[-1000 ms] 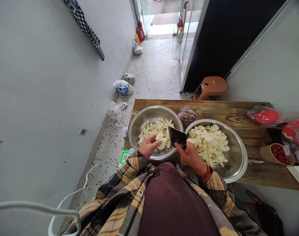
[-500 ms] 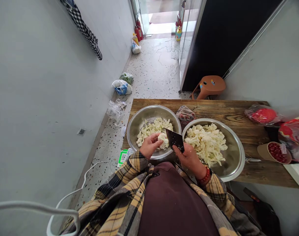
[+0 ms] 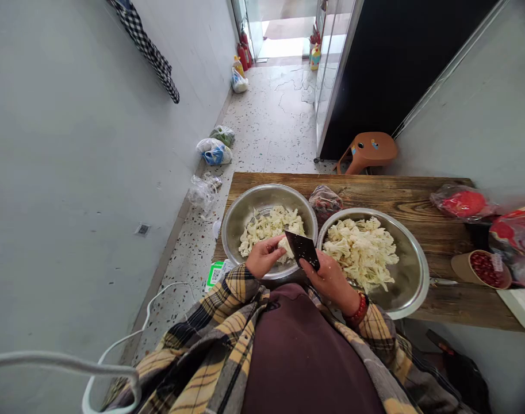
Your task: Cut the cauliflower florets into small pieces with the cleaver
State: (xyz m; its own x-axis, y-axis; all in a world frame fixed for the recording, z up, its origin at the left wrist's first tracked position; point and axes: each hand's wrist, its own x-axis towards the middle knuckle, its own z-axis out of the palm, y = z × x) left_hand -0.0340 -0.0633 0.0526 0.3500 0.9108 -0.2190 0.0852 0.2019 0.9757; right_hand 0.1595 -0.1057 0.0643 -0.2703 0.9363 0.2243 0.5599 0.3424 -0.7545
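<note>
Over the near rim of the left metal bowl (image 3: 233, 217), my left hand (image 3: 263, 257) pinches a cauliflower piece (image 3: 284, 246). My right hand (image 3: 329, 276) is closed on a dark, broad-bladed kitchen knife (image 3: 302, 247), its handle hidden in the palm. The blade is tilted against the right side of the piece and partly covers it. Small cut florets (image 3: 268, 225) lie in the left bowl below. In the right metal bowl (image 3: 411, 282) is a larger heap of cauliflower (image 3: 361, 247), just beyond my right hand.
Both bowls stand on a wooden table (image 3: 387, 192). Behind them lies a bagged dark item (image 3: 325, 201). To the right are a paper tub of red seeds (image 3: 489, 269), a knife-like metal tool (image 3: 443, 282) and a red bagged bundle (image 3: 463, 202). An orange stool (image 3: 370, 149) stands beyond the table.
The knife has shifted slightly left and now overlaps more of the cauliflower piece. My right hand moved a little left with it; the left hand stays nearly in place.
</note>
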